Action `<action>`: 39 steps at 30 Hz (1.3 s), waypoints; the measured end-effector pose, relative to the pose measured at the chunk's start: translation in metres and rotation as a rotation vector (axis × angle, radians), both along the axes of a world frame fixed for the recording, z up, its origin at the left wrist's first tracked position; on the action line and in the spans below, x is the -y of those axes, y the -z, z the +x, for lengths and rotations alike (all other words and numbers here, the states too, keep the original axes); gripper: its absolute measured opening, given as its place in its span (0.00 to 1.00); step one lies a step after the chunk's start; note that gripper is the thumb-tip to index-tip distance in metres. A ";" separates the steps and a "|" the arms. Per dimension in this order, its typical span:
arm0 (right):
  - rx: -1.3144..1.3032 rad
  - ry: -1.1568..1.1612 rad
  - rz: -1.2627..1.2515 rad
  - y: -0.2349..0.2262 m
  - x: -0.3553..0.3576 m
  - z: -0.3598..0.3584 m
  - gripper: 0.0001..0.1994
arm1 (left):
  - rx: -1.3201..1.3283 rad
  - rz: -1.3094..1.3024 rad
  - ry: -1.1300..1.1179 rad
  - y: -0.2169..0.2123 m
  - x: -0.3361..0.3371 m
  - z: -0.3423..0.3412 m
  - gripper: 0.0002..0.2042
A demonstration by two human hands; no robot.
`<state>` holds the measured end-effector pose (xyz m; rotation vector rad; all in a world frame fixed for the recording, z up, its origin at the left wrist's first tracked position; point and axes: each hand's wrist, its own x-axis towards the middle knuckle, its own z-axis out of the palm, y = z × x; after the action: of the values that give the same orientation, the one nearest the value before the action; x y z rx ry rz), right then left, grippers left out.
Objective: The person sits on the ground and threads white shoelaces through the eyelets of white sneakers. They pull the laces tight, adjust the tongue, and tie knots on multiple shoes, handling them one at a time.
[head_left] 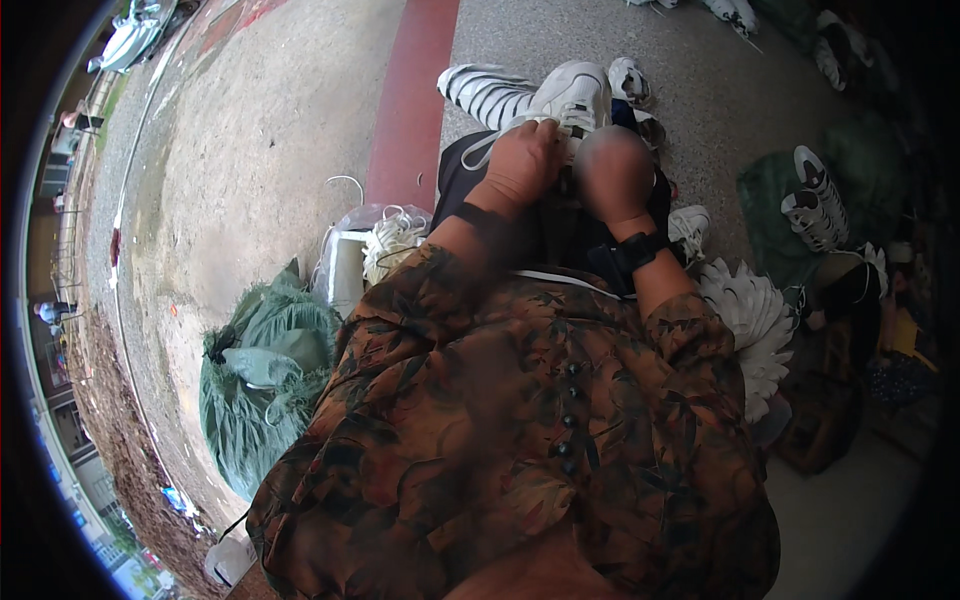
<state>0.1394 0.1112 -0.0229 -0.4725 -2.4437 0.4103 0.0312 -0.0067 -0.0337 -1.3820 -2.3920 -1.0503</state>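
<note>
In the head view, two bare hands meet at one white shoe (pixel 575 92), which sits just beyond them, toe pointing away. The left hand (pixel 527 157) is curled, its fingertips closed on one white lace (pixel 478 152) that loops out to its left. The right hand (pixel 614 178) is at the shoe's other side – too blurred to tell whether it grips anything.

Two fanned stacks of pale pieces show: one striped stack (pixel 487 90) just beyond the left hand, one white stack (pixel 748 325) nearer the wearer and right of the right hand. Well to the right of that hand, one white-and-dark shoe (pixel 818 207) rests on green cloth (pixel 765 195).

Two containers lie left of the left hand and nearer the wearer: one clear plastic bag (pixel 322 268) with a tangle of white cords (pixel 391 243) at its edge – inside or beside, I cannot tell – and one green sack (pixel 270 375), contents hidden.
</note>
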 end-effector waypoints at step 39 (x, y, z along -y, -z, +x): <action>-0.344 -0.238 -0.885 0.022 -0.024 0.028 0.04 | -0.167 0.029 0.093 0.012 -0.050 0.012 0.03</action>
<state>0.1675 0.1355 -0.0451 -0.4076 -1.8810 1.5537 0.0429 0.0431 -0.0458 -1.5204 -2.2052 -0.9462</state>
